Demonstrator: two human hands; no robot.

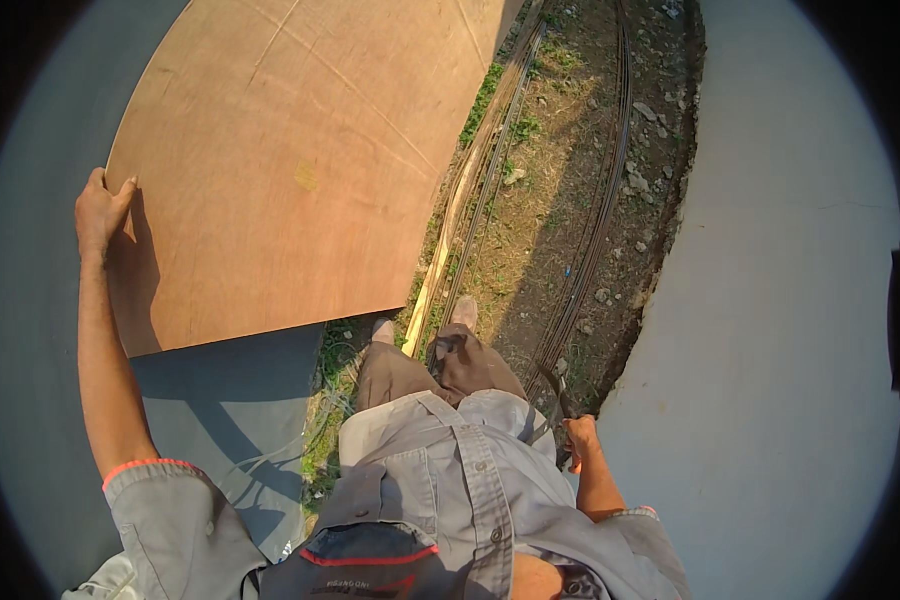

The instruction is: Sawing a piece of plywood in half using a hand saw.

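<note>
Low by the hip, the right hand (581, 436) is bent in with its fingers curled beside a thin dark strip (568, 402); whether that is grasped cannot be told. Farther out, the left arm is stretched forward, and the edge of a plywood sheet (280, 190) is gripped by the left hand (98, 215), thumb on top. The sheet, flat, brown and faintly lined, is held at front left. Beside it, slim rods (607, 215) are strewn along rough, grassy soil (530, 215).

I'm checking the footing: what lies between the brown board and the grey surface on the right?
The head view shows soil, grass, long thin rods, a pale wooden strip, stones and the person's right foot between the brown board and grey surface.
</note>
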